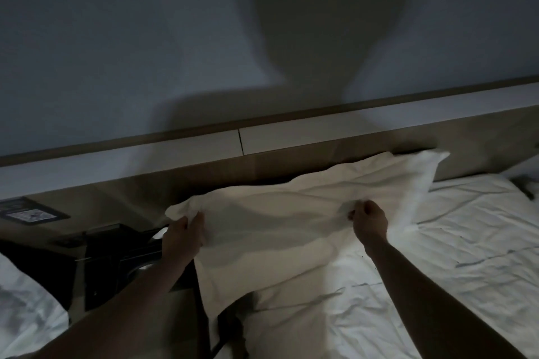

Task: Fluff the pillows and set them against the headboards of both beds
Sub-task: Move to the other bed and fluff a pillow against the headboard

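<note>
Hands grip the pillow: left hand and right hand bunch its fabric.

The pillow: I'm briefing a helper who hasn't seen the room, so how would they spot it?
Find the long headboard. Below it, over the bed, both hands hold the pillow up by its edges. It is creamier than the white sheets.

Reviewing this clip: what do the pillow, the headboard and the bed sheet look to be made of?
Pillow: soft white woven fabric, matte; it creases and bunches where the left hand and right hand grip it.
Headboard: probably wood or laminate panel, tan and flat, with a smooth pale top ledge.
Bed sheet: thin white cloth, matte, finely wrinkled.
</note>
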Demonstrator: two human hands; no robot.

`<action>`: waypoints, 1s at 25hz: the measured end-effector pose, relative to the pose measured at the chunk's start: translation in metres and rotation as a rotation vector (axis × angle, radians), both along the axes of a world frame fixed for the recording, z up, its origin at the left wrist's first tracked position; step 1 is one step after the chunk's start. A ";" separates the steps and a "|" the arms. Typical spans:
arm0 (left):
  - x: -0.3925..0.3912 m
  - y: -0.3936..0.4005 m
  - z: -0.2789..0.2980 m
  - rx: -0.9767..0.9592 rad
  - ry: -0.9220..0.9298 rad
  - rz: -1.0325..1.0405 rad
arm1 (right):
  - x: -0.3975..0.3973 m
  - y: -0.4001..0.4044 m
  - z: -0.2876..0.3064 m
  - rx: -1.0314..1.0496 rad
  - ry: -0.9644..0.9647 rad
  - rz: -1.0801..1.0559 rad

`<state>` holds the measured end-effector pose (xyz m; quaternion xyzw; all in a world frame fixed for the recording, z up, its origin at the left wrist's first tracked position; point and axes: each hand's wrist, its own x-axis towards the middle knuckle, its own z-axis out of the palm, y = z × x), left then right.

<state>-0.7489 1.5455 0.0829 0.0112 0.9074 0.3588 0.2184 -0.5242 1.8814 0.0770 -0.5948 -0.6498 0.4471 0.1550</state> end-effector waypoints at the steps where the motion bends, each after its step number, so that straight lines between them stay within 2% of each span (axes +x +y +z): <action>1: -0.001 -0.003 0.000 -0.025 -0.016 0.003 | -0.002 0.002 -0.002 -0.016 -0.021 0.028; 6: -0.006 -0.003 0.012 -0.009 0.012 0.039 | -0.008 0.006 -0.005 -0.045 -0.081 0.017; 9: 0.008 0.002 0.028 0.056 0.144 0.109 | -0.010 -0.007 0.003 0.117 -0.083 0.024; 10: 0.017 0.005 0.033 0.061 0.249 0.015 | -0.012 -0.012 0.007 0.191 -0.047 0.034; 13: 0.039 0.021 0.033 0.007 0.557 -0.599 | -0.021 -0.013 0.010 0.322 -0.072 0.223; 15: 0.037 0.037 0.021 -0.145 0.538 -0.869 | -0.022 0.002 0.007 0.318 -0.190 0.359; 17: 0.034 0.055 0.014 -0.280 0.442 -0.968 | -0.020 0.027 0.006 0.257 -0.296 0.419; 19: 0.034 0.067 0.009 -0.348 0.418 -0.978 | -0.015 0.047 0.006 0.215 -0.403 0.449; 25: 0.028 0.072 -0.001 -0.376 0.473 -0.939 | 0.001 0.097 0.009 0.198 -0.576 0.417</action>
